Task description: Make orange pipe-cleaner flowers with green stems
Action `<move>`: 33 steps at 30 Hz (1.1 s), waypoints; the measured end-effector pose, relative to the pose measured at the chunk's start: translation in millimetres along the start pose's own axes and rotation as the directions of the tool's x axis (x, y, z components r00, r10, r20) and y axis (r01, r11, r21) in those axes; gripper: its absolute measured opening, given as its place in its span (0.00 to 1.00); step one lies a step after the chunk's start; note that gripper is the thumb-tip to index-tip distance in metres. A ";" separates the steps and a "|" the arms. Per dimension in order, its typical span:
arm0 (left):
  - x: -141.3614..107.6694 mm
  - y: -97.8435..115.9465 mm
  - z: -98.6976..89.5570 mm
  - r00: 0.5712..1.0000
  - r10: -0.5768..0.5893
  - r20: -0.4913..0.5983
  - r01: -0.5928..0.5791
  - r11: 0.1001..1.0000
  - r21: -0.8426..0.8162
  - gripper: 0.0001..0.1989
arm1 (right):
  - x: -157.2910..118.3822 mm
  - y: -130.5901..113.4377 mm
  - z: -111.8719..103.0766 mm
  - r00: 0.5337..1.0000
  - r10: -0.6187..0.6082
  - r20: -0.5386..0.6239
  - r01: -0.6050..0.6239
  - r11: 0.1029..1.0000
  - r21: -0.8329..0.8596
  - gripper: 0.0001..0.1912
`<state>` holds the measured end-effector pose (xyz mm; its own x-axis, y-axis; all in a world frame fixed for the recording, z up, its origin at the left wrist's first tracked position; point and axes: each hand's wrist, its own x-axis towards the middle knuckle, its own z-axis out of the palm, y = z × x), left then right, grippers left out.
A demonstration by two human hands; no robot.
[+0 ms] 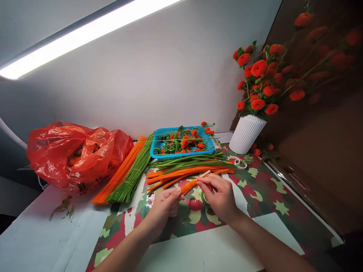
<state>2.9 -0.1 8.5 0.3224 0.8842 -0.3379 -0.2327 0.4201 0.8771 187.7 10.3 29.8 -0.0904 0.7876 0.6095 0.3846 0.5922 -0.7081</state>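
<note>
Between my two hands is an orange pipe cleaner (188, 186), wound in a tight coil around a pale thin stick (205, 173). My left hand (167, 202) pinches the coil's left end with thumb and finger. At the right end, the fingers of my right hand (219, 196) are closed on the coil, and the stick's tip sticks out above them. Just beyond my hands lie loose orange pipe cleaners (184, 172) and green pipe cleaners (187, 161). A roll of green tape, partly hidden, shows beside my right hand.
A blue basket (154, 145) holds small orange flowers on green stems. Left of it lie orange bundles (121, 170) and green bundles (132, 173), beside a red plastic bag (70, 155). White tape rings (239, 162) lie near a ribbed white vase (246, 134) of orange flowers.
</note>
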 end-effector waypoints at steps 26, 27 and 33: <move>-5.8 20.8 -2.1 0.967 0.253 0.030 -0.219 0.763 0.609 0.22 | 17.2 14.9 -19.4 0.986 -0.093 0.139 0.122 0.968 -0.219 0.07; -6.0 19.5 -0.2 0.965 0.261 -0.002 -0.213 0.793 0.571 0.23 | 15.4 13.3 -17.6 0.986 -0.156 0.062 0.166 0.957 -0.236 0.07; -7.1 5.9 9.1 0.990 0.115 -0.087 -0.094 0.973 0.208 0.24 | 8.3 2.6 -11.9 0.970 -0.201 -0.139 0.180 0.972 -0.150 0.08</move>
<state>7.6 -5.8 19.1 0.2127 0.9409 -0.2635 -0.0659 0.2829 0.9569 198.9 16.3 37.3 -0.0373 0.6210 0.7829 0.4956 0.6918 -0.5251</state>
